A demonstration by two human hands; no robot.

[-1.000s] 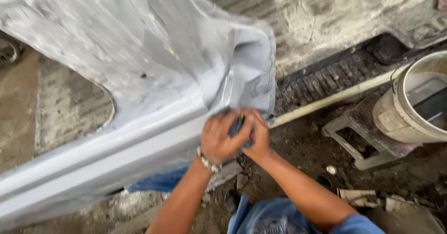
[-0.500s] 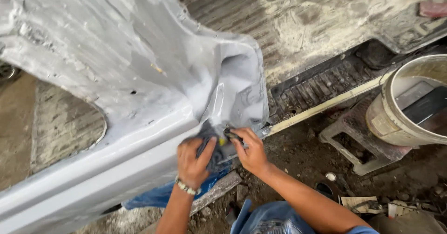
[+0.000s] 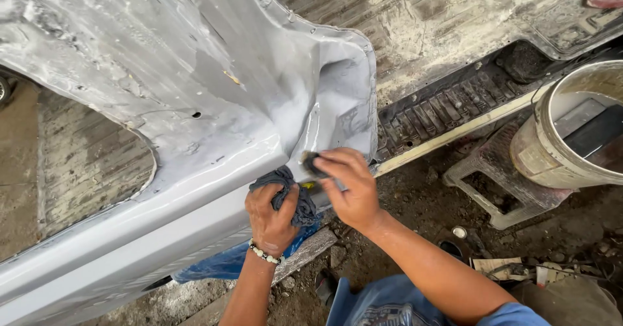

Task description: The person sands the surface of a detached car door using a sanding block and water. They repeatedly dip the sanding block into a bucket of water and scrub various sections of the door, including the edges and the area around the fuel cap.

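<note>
A large grey primed car body panel lies tilted across the left and middle of the view, wet and shiny along its lower edge. My left hand, with a bead bracelet at the wrist, grips a dark grey rag pressed against the panel's lower edge. My right hand holds a small dark sanding pad against the panel near its corner recess. The two hands sit side by side, almost touching.
A dirty bucket with water stands on a low plastic stool at the right. A long pale pipe and a dark ribbed mat lie on the muddy ground. Blue cloth lies under the panel.
My hands have separated slightly and shifted lower along the panel edge. The right hand now rubs the pad near the corner while the left keeps the rag beside it.
</note>
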